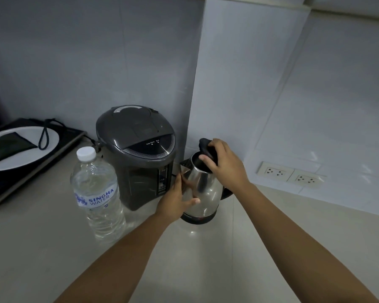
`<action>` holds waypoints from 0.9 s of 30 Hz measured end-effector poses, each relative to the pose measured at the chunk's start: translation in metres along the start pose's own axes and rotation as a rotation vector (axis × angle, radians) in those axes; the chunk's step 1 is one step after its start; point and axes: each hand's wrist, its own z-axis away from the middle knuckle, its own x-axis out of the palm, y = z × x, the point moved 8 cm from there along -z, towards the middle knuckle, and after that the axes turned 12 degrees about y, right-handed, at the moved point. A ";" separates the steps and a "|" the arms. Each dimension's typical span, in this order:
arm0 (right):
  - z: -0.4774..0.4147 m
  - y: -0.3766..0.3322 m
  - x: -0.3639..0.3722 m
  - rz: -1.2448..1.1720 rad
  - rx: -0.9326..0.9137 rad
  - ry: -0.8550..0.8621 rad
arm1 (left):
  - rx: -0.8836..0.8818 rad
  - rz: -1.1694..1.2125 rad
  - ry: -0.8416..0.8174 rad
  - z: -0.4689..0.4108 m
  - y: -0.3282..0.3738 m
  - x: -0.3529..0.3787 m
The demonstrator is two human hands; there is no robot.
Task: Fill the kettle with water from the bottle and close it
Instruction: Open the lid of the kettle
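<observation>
The kettle is a rounded, mirror-bright stainless steel jug on a dark ring base, standing upright on the pale, smooth table a little right of centre, its pointed spout at about 10 o'clock and its mouth uncovered. Its black lid is tipped up and back at the 1 o'clock edge of the opening, and the right hand is closed over that lid, thumb reaching across the rim. The left hand lies flat and spread against the steel body on its 9 o'clock side, fingers extended, bracing rather than wrapping it. At 9 o'clock from the kettle, just beside it, stands a grey plastic hot-water dispenser with a domed top, a glossy dark panel printed "Keep Warm" and "Boil", and a water gauge with small numerals too small to read surely. Farther out at 8 o'clock stands a clear ribbed plastic bottle, its white cap on, its label reading "SINGHA WATER". At far 9 o'clock a white plate sits on a dark flat cooktop. At 3 o'clock two white wall sockets are set in glossy tile.
</observation>
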 end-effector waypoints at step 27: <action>0.035 0.060 -0.024 0.042 0.236 0.375 | -0.020 -0.025 0.020 -0.004 -0.006 0.004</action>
